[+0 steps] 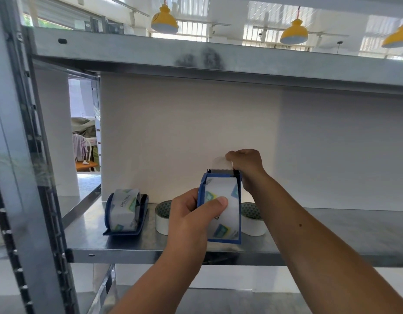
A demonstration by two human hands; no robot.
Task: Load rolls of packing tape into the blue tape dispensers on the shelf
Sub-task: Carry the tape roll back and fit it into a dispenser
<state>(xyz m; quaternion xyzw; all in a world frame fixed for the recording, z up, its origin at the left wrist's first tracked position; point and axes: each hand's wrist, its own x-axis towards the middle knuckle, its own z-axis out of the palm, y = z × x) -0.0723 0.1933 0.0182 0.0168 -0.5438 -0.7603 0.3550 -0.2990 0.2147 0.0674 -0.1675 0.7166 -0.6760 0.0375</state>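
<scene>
A blue tape dispenser point(238, 239) with a clear printed tape roll point(227, 189) in it is held above the shelf's front edge. My left hand point(191, 220) grips it from the left, thumb pressed on the roll. My right hand point(246, 164) pinches the loose tape end point(219, 163) just beyond the serrated cutter point(222, 171). A second blue dispenser point(128, 214), loaded with a similar roll, lies on the shelf at the left. Two white tape rolls stand on the shelf: one point(162, 219) partly behind my left hand, the other point(252, 220) behind the held dispenser.
The metal shelf point(332, 232) stretches to the right. An upper shelf beam point(218, 64) runs overhead. A steel upright point(26, 177) stands at the left. A white wall closes the back. A lower shelf point(218, 300) lies beneath.
</scene>
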